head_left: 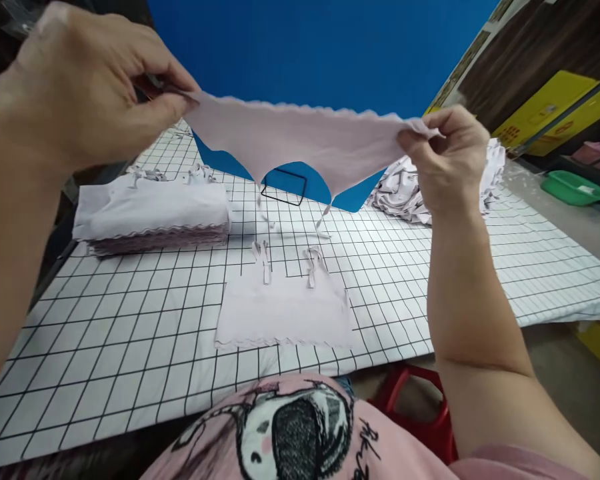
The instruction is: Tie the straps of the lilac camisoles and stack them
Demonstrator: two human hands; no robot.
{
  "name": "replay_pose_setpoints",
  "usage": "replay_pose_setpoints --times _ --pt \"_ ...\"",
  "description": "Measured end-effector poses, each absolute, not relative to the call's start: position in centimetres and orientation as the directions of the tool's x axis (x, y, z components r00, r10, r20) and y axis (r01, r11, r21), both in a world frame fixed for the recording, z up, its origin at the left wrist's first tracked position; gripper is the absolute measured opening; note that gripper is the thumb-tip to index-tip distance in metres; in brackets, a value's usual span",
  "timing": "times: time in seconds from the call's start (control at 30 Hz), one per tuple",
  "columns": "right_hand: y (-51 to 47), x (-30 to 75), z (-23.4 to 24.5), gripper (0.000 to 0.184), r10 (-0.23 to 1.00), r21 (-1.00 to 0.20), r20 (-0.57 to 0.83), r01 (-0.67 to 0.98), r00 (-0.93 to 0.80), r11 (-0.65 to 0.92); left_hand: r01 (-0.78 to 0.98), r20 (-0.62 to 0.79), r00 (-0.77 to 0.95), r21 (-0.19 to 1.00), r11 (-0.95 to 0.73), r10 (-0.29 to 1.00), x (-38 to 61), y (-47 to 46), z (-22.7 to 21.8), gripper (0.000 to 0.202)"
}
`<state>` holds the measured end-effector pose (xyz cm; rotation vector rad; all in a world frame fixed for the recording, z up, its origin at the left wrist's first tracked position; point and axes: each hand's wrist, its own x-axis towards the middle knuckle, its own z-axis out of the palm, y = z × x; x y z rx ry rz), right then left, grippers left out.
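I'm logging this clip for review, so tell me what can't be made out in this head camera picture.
- Left hand: its fingers pinch the pale lilac scalloped fabric piece; the fingertips hide that corner.
- Heap of loose lilac garments: partly hidden by the right hand and forearm.
- Neat stack of folded lilac pieces: count too fine to tell.
- Yellow board: print too small to read.
- Red plastic stool: mostly covered by the arm and checked tablecloth.

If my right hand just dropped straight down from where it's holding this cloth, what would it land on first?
Probably the loose heap of pale garments under the right hand, on the grid-printed table. Depth is hard to judge; it could land just in front of the heap.
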<state>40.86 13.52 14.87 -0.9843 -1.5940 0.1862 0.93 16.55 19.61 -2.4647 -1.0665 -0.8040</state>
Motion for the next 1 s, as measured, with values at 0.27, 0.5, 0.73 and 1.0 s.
replay_pose_setpoints --times 0.27,0.5,0.73,1.0 --pt "-1.1 40.6 -1.8 0.011 0.982 -0.796 0.153 0.574 -0.114 0.191 0.464 0.414 0.747 0.236 -0.854 0.52 -0.8 7.9 0.0 0.018" --pt "-7.2 39.6 -6.4 0.004 0.976 -0.765 0.2 0.609 -0.087 0.211 0.485 0.404 0.734 0.249 -0.838 0.545 -1.7 2.8 -5.2 0.024" --pt "-9.2 39.6 -5.7 0.02 0.948 -0.666 0.214 0.675 -0.235 0.318 0.479 0.374 0.766 0.211 -0.852 0.523 -2.7 0.9 -5.7 0.026" --pt "-9.0 38.3 -6.0 0.04 0.951 -0.391 0.241 0.878 -0.193 0.277 0.55 0.361 0.708 0.257 -0.794 0.607 -1.2 0.6 -6.4 0.035"
